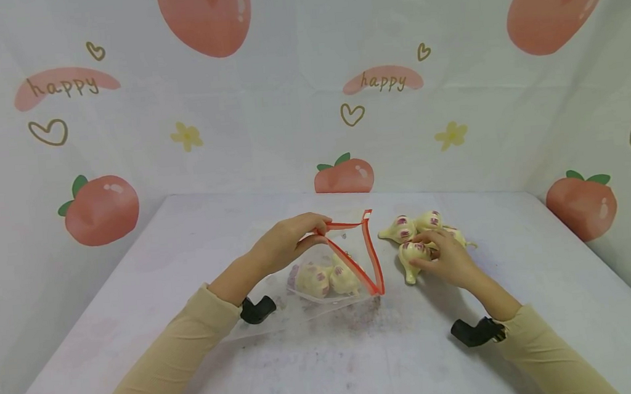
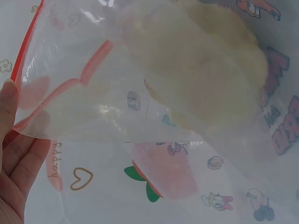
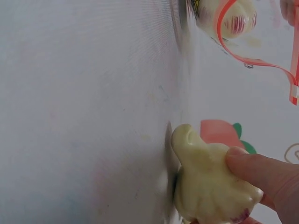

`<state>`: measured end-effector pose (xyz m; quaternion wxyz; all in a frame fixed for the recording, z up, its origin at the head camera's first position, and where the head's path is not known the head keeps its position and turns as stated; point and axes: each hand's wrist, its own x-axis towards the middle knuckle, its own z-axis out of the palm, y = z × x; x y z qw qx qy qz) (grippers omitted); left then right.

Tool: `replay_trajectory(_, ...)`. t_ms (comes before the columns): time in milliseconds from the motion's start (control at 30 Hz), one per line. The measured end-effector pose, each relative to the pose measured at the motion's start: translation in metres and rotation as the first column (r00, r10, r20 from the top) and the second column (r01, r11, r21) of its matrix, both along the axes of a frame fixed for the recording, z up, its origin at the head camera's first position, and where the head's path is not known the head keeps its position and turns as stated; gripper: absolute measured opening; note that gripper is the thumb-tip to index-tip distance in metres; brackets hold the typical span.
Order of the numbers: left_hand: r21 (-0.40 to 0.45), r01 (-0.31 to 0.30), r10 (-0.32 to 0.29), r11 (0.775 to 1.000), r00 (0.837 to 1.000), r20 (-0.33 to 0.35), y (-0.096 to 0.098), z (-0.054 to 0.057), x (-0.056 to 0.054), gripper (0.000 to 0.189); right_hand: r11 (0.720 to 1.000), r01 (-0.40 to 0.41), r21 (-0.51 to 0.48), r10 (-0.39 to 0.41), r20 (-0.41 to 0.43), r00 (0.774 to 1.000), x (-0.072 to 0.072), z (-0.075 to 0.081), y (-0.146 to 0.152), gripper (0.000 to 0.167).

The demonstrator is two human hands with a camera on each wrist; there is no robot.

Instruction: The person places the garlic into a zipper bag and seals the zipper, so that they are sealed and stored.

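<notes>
A clear zip bag (image 2: 173, 133) with a red-edged mouth stands propped on the table, its opening facing right. My left hand (image 1: 291, 241) pinches the upper rim of that mouth between thumb and fingers. Inside, seen through the plastic, lie garlic bulbs (image 1: 313, 282), cream with purple streaks. To the right of the bag, my right hand (image 1: 447, 258) grips another garlic bulb (image 3: 212, 182), thumb on one side and fingers on the other. This bulb's stem points toward the front in the head view, close to the tabletop. Several more garlic bulbs (image 1: 403, 229) sit just behind it.
The white table (image 1: 307, 371) meets a printed cloth backdrop (image 1: 266, 139) at the back and sides. A black curved wrist piece (image 1: 257, 310) shows at the left cuff, and a similar black piece (image 1: 476, 333) at the right cuff.
</notes>
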<state>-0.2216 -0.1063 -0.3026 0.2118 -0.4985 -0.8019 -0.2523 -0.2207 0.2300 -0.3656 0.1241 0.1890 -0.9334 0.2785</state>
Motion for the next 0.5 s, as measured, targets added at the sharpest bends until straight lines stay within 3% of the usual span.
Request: replay_trajectory(500,0.001,-0.001,0.001,1.0,1.0,-0.002,0.0005,-0.0002,0.0002,0.019,0.999,-0.019,-0.044,0.018,-0.025,1.0,0.0015,0.007,0.003,0.029)
